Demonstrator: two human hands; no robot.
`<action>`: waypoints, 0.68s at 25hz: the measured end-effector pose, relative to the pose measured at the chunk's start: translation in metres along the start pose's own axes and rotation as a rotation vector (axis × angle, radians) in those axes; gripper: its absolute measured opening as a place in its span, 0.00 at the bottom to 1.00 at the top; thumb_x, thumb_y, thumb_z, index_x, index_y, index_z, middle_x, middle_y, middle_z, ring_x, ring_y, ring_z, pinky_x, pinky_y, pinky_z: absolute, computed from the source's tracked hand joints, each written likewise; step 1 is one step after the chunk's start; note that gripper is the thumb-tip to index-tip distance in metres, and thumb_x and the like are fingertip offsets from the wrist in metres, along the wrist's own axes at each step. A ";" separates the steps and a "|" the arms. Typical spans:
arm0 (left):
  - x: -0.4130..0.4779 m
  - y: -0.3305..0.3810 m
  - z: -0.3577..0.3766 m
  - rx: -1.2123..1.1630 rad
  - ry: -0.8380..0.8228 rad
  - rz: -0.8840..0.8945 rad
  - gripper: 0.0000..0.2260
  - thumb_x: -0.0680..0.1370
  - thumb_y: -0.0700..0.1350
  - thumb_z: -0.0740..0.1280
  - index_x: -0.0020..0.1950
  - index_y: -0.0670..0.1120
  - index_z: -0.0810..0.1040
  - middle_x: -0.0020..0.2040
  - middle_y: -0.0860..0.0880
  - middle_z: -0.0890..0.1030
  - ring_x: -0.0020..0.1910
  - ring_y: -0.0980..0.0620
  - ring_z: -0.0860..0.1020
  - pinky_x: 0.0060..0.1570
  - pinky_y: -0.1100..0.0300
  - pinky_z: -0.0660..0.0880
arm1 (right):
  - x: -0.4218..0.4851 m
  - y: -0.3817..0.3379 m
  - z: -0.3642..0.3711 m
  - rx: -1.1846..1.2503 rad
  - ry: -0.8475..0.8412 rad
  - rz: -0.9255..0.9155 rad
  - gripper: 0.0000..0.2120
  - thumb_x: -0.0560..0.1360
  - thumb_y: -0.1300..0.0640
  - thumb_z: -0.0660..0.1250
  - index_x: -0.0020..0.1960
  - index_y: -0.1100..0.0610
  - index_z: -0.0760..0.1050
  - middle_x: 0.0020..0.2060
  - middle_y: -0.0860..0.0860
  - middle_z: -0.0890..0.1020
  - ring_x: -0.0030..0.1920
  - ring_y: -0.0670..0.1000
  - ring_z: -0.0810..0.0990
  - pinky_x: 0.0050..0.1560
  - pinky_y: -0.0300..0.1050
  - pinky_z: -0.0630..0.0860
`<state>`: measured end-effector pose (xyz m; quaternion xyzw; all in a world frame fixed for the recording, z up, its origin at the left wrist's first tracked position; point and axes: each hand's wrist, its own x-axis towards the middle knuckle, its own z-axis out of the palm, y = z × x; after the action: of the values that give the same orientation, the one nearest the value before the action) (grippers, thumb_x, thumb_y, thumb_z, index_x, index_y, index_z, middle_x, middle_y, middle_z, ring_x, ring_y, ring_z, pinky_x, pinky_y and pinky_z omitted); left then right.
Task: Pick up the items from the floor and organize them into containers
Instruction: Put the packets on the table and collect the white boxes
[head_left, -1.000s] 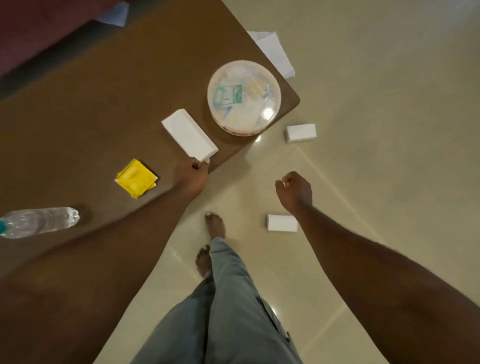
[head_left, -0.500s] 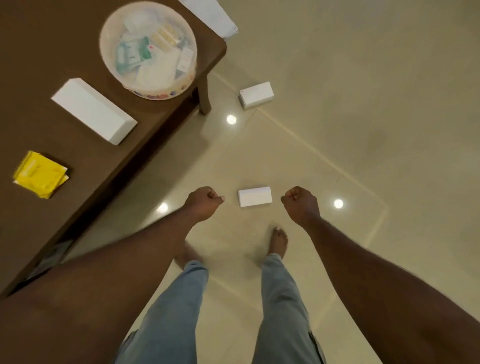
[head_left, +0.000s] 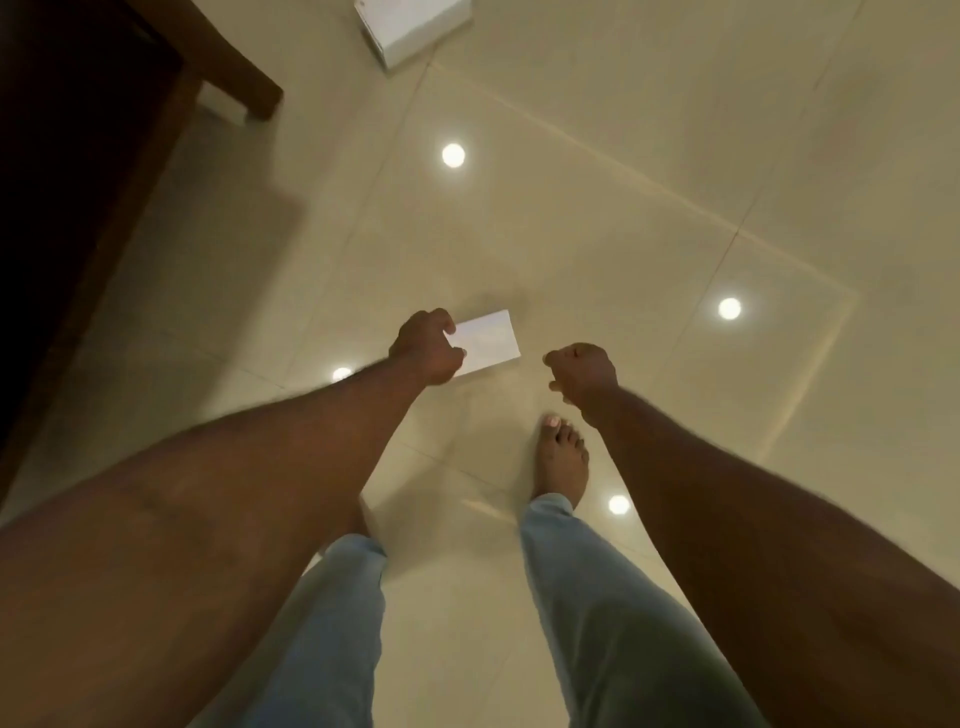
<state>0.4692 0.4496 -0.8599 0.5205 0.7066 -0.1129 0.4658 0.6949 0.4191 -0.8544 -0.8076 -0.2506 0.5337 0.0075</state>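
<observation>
With the right grip (head_left: 582, 371) clenched empty, the small white box (head_left: 488, 343) on the floor (head_left: 623, 234) is pinched at one end by the left grip (head_left: 426, 345) and could be dropped through tilting.

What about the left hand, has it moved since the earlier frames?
Yes. The left hand has moved rightward onto the near white box; earlier a gap separated them.

Left hand (head_left: 426, 348) half-curled; right hand (head_left: 582, 374) fisted
</observation>
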 end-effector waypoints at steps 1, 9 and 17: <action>0.016 -0.003 0.006 0.021 0.015 -0.006 0.17 0.75 0.50 0.73 0.61 0.48 0.76 0.64 0.45 0.75 0.64 0.45 0.75 0.61 0.52 0.74 | 0.013 0.000 0.011 0.063 -0.033 0.060 0.07 0.74 0.54 0.68 0.44 0.58 0.78 0.41 0.56 0.85 0.42 0.56 0.85 0.42 0.49 0.81; 0.088 -0.016 0.029 0.363 -0.152 0.123 0.44 0.63 0.62 0.80 0.74 0.51 0.65 0.69 0.47 0.69 0.68 0.44 0.69 0.61 0.47 0.72 | 0.076 0.013 0.045 0.227 -0.074 0.243 0.11 0.75 0.53 0.66 0.53 0.59 0.78 0.39 0.53 0.83 0.41 0.53 0.85 0.40 0.45 0.75; 0.084 -0.009 0.065 0.587 -0.046 0.176 0.46 0.58 0.65 0.79 0.69 0.49 0.64 0.62 0.45 0.68 0.61 0.43 0.70 0.52 0.47 0.73 | 0.091 0.017 0.029 0.299 0.050 0.166 0.07 0.76 0.54 0.66 0.48 0.58 0.77 0.38 0.52 0.82 0.35 0.50 0.83 0.38 0.44 0.72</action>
<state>0.4944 0.4565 -0.9629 0.6893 0.5854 -0.2832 0.3193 0.7039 0.4346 -0.9494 -0.8286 -0.1005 0.5434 0.0898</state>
